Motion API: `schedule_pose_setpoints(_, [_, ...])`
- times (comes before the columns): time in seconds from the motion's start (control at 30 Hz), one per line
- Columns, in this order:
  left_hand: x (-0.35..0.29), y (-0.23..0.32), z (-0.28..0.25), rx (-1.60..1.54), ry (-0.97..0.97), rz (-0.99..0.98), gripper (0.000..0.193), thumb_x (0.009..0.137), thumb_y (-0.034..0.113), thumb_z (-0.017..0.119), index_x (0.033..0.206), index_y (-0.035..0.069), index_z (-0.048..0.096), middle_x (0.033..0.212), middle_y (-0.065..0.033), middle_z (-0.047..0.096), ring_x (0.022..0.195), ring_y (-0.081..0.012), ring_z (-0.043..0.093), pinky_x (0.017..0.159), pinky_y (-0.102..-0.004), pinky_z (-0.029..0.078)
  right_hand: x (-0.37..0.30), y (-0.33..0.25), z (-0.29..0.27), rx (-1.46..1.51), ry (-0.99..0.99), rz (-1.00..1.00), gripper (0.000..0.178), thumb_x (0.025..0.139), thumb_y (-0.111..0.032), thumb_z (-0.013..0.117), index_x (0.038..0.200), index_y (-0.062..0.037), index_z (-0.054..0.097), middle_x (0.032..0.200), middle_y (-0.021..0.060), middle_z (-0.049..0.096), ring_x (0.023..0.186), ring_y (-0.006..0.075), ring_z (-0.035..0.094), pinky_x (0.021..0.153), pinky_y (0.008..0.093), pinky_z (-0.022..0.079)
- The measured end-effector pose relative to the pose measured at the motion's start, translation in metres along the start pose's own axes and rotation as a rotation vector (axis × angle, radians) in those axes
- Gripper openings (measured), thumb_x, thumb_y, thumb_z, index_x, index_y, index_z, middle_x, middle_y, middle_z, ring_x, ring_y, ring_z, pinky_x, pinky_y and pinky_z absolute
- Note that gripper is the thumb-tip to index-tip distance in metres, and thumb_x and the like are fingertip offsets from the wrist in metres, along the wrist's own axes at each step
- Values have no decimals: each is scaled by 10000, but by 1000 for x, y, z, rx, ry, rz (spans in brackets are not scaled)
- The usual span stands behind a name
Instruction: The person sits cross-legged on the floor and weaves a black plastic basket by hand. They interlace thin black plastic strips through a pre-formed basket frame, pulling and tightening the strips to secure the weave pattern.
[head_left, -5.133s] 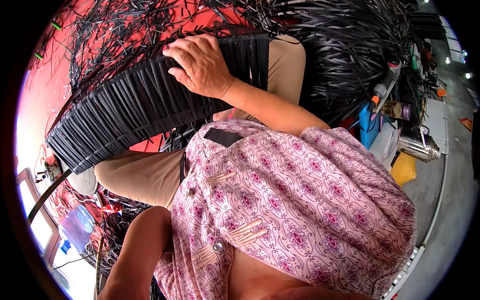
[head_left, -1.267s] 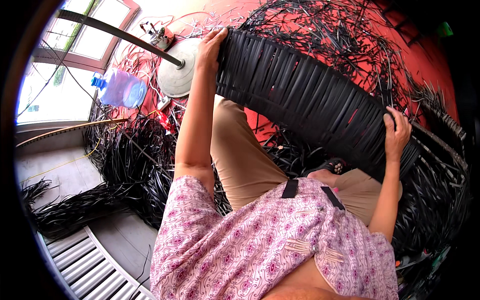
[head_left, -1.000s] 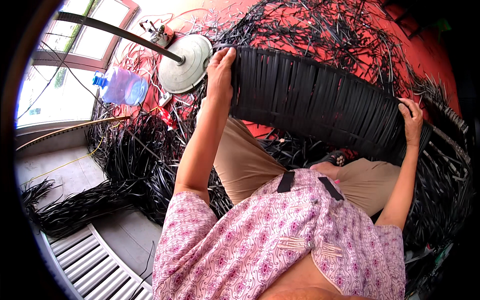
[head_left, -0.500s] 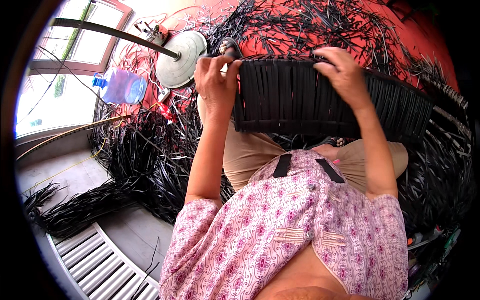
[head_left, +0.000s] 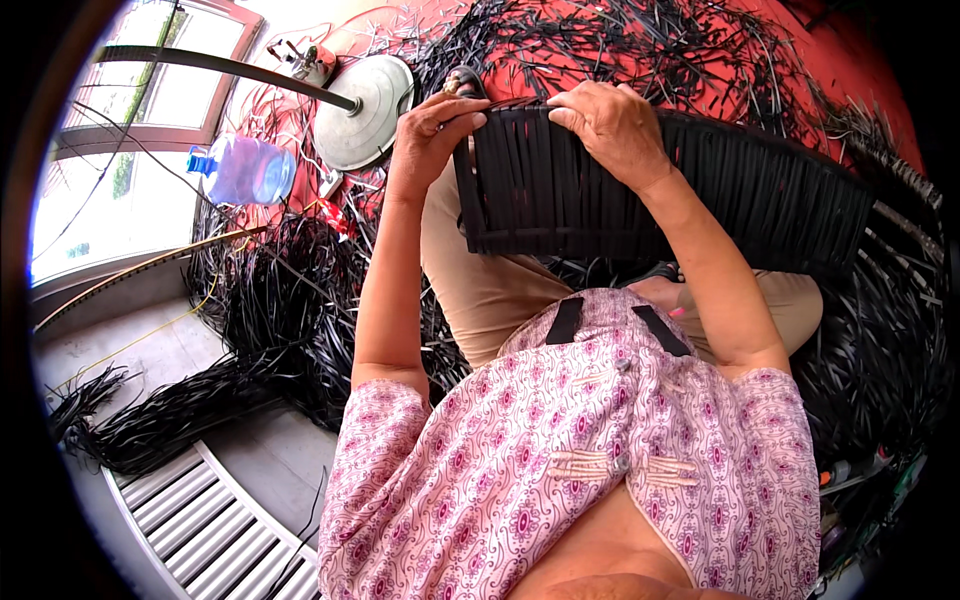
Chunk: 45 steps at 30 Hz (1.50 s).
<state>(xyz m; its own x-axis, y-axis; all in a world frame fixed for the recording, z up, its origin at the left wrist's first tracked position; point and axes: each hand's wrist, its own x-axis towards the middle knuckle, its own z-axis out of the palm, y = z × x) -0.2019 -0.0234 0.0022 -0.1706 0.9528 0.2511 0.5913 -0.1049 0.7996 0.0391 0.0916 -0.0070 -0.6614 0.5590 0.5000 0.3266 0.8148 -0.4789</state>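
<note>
Head view: left hand and right hand pinch the far edge of a black slatted panel; uneven pulling could skew its strips.

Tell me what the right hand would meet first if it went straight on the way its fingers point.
Probably the left hand: the right hand points leftward along the upper edge of the black panel. Depth is hard to judge, so it might pass by instead.
</note>
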Motion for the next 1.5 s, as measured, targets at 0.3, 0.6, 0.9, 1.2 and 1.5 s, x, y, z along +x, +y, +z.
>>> schedule_pose_setpoints(0.3, [-3,-8,16,-41,154,57,139,868,85,707,982,37,769,892,-80,721,859,-174,688,794,-287,522,1,-1,7,-7,28,58,230,928,-319,643,895,-118,749,838,36,708,796,251,680,752,392,503])
schedule_pose_setpoints(0.6, [-3,-12,25,-66,233,45,111,897,43,674,967,-2,747,910,-77,720,864,-138,662,803,-265,497,0,9,0,-47,-14,-18,235,912,-319,641,961,-113,744,956,41,719,927,234,682,795,396,503])
schedule_pose_setpoints(0.9, [12,43,68,333,271,273,114,854,185,729,931,109,763,951,-60,702,927,-252,655,872,-383,455,-45,72,-90,33,-192,231,277,924,-325,665,1065,-101,745,1042,64,725,981,237,685,880,341,522])
schedule_pose_setpoints(1.2, [30,75,112,269,45,194,193,839,263,743,990,155,794,879,-32,696,824,-233,686,738,-342,523,-48,77,-87,67,-129,174,267,899,-369,642,1014,-163,766,925,46,712,920,258,679,834,392,528])
schedule_pose_setpoints(1.5, [31,71,124,232,84,201,150,825,161,744,942,72,775,840,-68,688,787,-235,660,743,-346,492,-56,78,-77,-36,51,38,202,910,-281,634,934,-124,759,891,35,710,876,230,680,810,361,531])
